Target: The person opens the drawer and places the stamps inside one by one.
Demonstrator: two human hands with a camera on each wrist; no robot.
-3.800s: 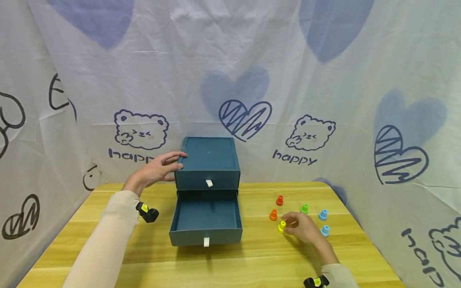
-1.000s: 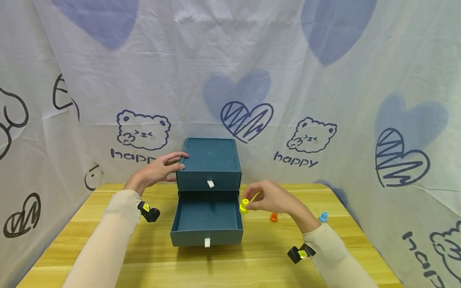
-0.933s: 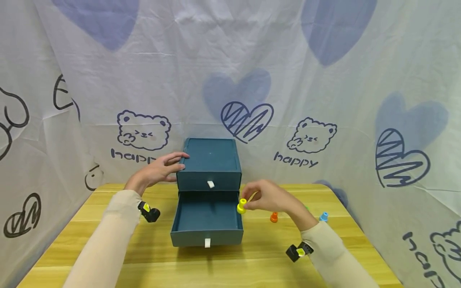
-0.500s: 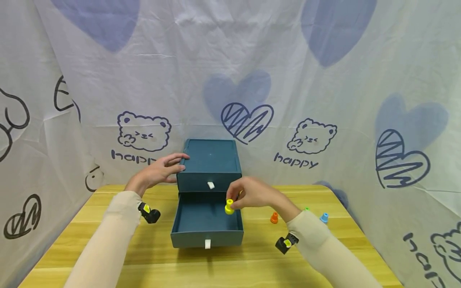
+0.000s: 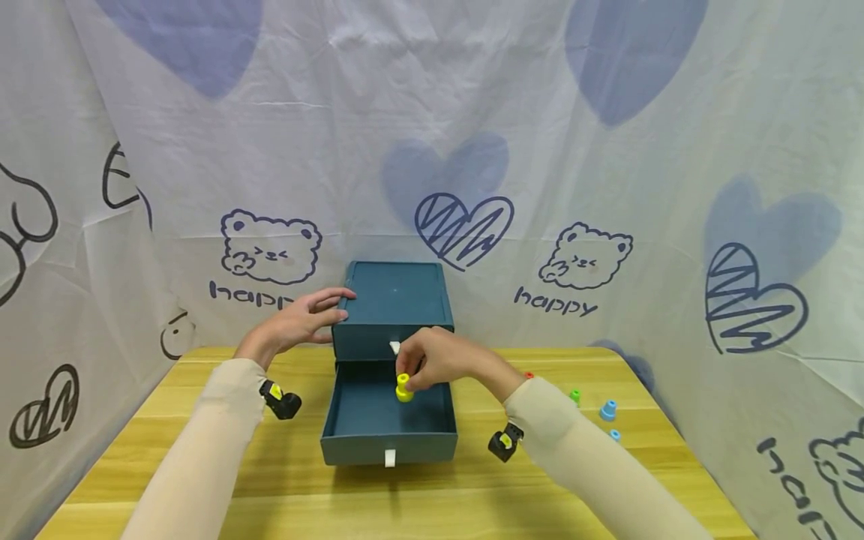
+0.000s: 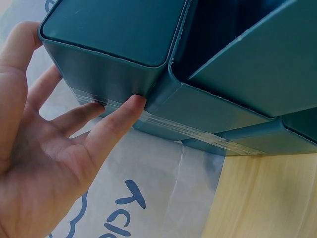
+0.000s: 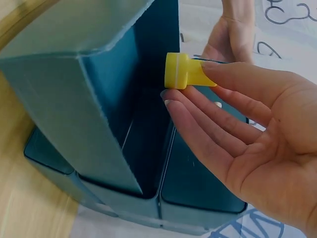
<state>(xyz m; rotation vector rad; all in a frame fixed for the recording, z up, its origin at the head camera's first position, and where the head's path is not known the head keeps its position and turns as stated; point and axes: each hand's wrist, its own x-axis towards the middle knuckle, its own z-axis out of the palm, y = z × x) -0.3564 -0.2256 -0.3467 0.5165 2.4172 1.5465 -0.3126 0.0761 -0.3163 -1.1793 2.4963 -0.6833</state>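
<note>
A small yellow stamp-like piece [image 5: 403,391], with a wide round base and a narrower stem, is held in my right hand [image 5: 448,358]. Thumb and fingertips pinch its stem, base downward, over the pulled-out lower drawer [image 5: 358,450]. In the right wrist view the yellow piece [image 7: 177,71] shows a pale seam round its base. The dark teal two-drawer cabinet [image 5: 394,292] has its upper drawer pushed in. At its left side, my left hand [image 5: 290,322] rests with spread fingers; fingertips touch the cabinet [image 6: 99,64] in the left wrist view.
On the wooden table [image 5: 270,495], right of the cabinet, stand similar pieces: red [image 5: 529,375], green [image 5: 574,396] and two light blue ones, one farther back [image 5: 609,409], one partly behind my right sleeve [image 5: 614,435]. A patterned cloth [image 5: 466,97] hangs behind.
My right hand took the yellow piece from the table and has carried it left, from beside the cabinet to over the lower drawer. My left hand stays in place.
</note>
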